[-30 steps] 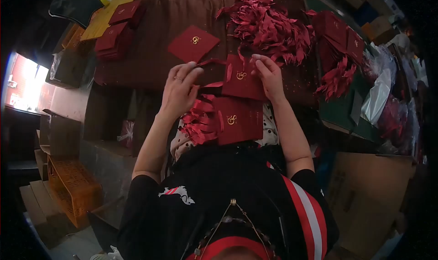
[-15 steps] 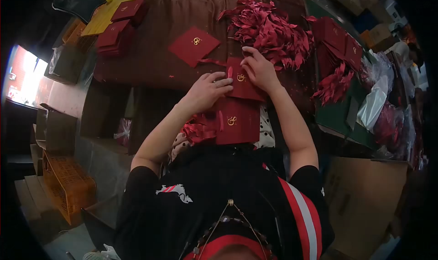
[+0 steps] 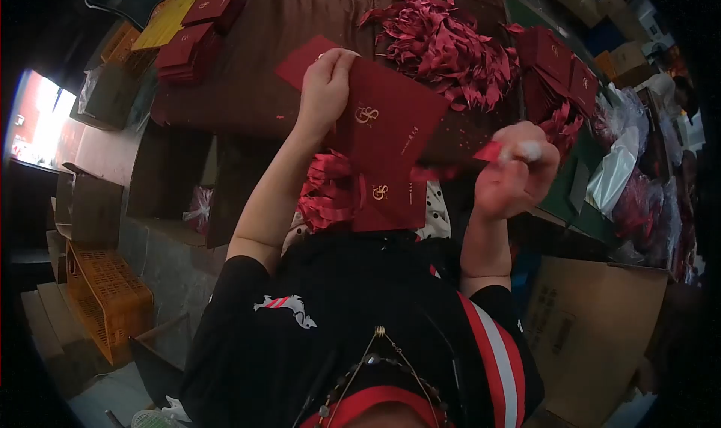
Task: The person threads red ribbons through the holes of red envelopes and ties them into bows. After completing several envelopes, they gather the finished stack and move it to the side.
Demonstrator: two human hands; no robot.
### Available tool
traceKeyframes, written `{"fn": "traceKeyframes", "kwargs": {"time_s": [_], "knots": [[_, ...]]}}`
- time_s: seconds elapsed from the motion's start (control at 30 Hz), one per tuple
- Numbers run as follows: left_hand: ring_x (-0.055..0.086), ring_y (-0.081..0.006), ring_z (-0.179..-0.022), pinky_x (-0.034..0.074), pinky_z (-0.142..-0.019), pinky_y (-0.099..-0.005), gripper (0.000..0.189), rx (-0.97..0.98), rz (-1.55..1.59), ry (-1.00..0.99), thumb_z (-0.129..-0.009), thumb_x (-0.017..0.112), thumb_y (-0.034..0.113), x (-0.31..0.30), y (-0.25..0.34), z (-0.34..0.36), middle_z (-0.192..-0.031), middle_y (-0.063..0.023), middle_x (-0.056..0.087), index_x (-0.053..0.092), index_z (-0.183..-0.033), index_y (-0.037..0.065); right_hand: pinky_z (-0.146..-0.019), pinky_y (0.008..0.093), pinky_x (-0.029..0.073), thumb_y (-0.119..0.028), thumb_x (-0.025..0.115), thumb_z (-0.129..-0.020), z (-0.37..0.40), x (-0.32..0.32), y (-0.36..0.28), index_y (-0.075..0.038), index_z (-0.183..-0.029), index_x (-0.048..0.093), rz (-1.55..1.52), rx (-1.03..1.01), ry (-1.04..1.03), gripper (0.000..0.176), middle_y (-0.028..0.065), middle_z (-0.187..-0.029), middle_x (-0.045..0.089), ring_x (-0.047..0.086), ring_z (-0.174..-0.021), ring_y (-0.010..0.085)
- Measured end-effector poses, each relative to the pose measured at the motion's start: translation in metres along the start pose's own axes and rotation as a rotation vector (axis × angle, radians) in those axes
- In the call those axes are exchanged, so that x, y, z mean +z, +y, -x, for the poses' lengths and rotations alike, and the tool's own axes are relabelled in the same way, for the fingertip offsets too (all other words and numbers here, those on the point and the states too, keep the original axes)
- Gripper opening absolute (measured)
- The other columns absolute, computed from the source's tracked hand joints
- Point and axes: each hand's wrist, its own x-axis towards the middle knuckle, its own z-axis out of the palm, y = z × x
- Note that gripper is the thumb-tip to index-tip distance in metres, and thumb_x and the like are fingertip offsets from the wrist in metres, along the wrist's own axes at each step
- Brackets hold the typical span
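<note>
My left hand grips the top corner of a dark red envelope with a gold emblem and holds it up over the table edge. My right hand is closed on the end of a red ribbon that runs from the envelope out to the right. Below them, on my lap, lies a stack of the same red envelopes with a bundle of red ribbons at its left.
A brown-covered table holds a big heap of red ribbons, one loose envelope, envelope stacks at the left and right. An orange crate stands lower left, a cardboard box lower right.
The envelope was lying on the stack under both hands; now my left hand has lifted it, and my right hand has pulled away to the right with a ribbon end.
</note>
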Motion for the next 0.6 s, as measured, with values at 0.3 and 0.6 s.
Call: {"fn": "traceKeyframes", "kwargs": {"time_s": [0.3, 0.6], "knots": [[0.062, -0.0363, -0.099, 0.049, -0.085, -0.0448, 0.022, 0.240, -0.627, -0.058, -0.089, 0.070, 0.017, 0.045, -0.089, 0.035, -0.102, -0.0143, 0.065, 0.064, -0.108, 0.007, -0.067, 0.0229, 0.045, -0.018, 0.065, -0.099, 0.093, 0.034, 0.106, -0.001, -0.103, 0.064, 0.177, 0.929, -0.180, 0.018, -0.0020, -0.085, 0.062, 0.054, -0.077, 0.0045], [0.064, -0.0325, -0.103, 0.053, -0.085, -0.0406, 0.049, 0.014, -0.927, -0.224, -0.084, 0.078, 0.039, 0.042, -0.052, 0.075, -0.106, -0.0130, 0.064, 0.061, -0.113, 0.003, -0.068, 0.0231, 0.046, -0.019, 0.066, -0.098, 0.116, 0.032, 0.121, -0.002, -0.103, 0.065, 0.077, 0.929, -0.108, 0.018, -0.0025, -0.084, 0.063, 0.055, -0.076, 0.0047]]}}
